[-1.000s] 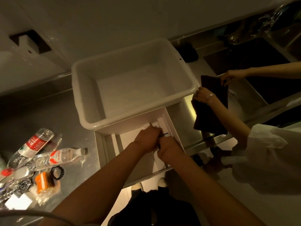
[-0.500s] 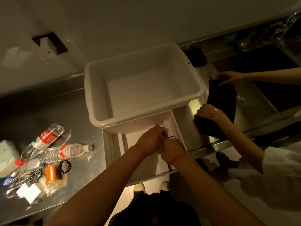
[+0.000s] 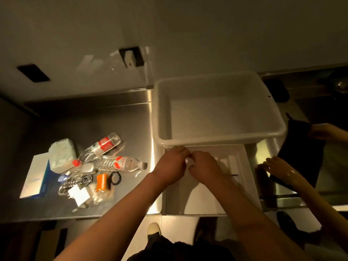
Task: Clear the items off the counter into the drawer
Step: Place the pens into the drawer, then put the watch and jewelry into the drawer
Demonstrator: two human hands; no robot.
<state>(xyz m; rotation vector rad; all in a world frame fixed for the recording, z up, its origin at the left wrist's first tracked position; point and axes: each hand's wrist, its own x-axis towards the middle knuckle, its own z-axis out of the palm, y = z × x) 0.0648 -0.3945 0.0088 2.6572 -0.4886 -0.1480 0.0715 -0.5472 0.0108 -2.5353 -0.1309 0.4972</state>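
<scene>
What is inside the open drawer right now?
The drawer shows white dividers and a thin dark item. The left hand and right hand cover its middle, pinching something small and white.

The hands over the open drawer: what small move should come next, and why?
Probably let go of the small white piece that both hands, left and right, pinch over the drawer, then reach left: the bottles and other items are on the counter.

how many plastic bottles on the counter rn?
2. One bottle with a red label lies tilted at the back of the pile; the other bottle lies in front of it, neck toward the drawer. Clutter could hide more.
</scene>
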